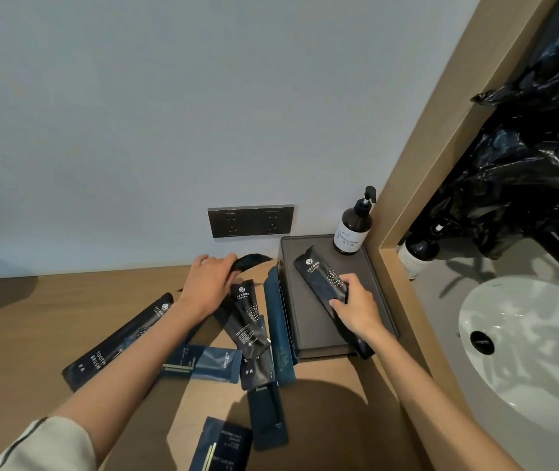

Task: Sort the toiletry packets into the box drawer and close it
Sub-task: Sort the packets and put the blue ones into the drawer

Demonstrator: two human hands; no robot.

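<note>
A dark grey box [305,300] stands on the wooden counter against the wall. My right hand [356,309] grips a long black packet with white print [325,280] that lies across the box top. At the back of the counter my left hand [208,283] holds a curled black packet [250,260]. Several dark blue and black toiletry packets lie scattered left of the box, among them a long black toothbrush packet [118,345], a blue one [203,363] and a tall blue one [279,331] leaning on the box side. No open drawer shows.
A brown pump bottle [354,226] stands on the box's far right corner. A dark double wall socket [250,220] sits behind. To the right a wooden partition [403,239] separates a white sink [526,345], with black plastic bags [526,164] above it.
</note>
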